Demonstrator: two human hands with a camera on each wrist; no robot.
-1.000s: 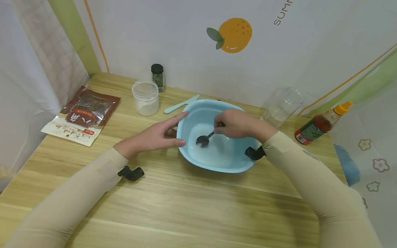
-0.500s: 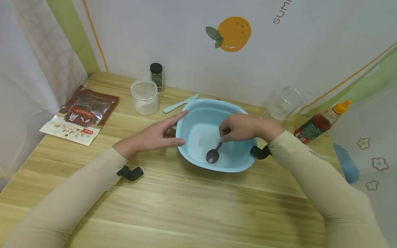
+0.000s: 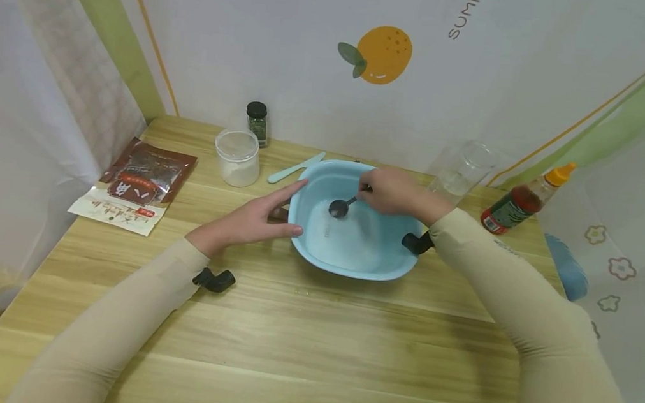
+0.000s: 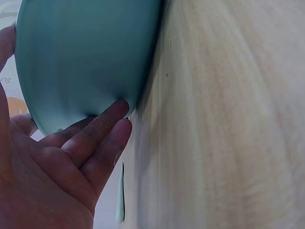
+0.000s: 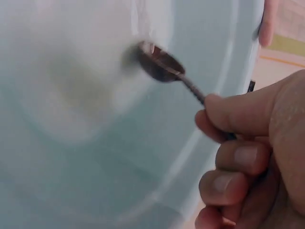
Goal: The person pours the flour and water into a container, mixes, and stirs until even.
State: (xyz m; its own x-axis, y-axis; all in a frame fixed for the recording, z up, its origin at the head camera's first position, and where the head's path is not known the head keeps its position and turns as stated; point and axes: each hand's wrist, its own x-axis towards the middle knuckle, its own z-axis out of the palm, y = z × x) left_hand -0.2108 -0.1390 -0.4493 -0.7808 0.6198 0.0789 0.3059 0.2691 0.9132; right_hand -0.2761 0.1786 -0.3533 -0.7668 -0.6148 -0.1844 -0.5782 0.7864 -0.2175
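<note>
A light blue plastic basin (image 3: 353, 271) stands on the wooden table, with a shallow whitish, watery layer over its bottom. At its left end my left hand (image 3: 251, 224) holds it, thumb and forefinger at the rim. In the left wrist view, the other fingers of the left hand (image 4: 71, 162) lie against the outer wall, low near the table. My right hand (image 3: 389, 191) reaches over the basin and grips a dark metal spoon (image 3: 338, 209) by its handle. Close up, the right wrist view shows the bowl of the spoon (image 5: 159, 63) tilted, with wet glints near its tip.
Left of the basin are a lidded clear jar of white powder (image 3: 238, 162), a black-capped spice jar (image 3: 257, 124), a pale green spatula-like utensil (image 3: 296, 168) and a brown packet (image 3: 143, 179). A clear glass (image 3: 460, 172) and a red sauce bottle (image 3: 521, 203) stand right.
The spoon went from the basin's left-middle to its front side, then back toward the rear, my right hand moving with it. My left hand stays at the basin's left end.
</note>
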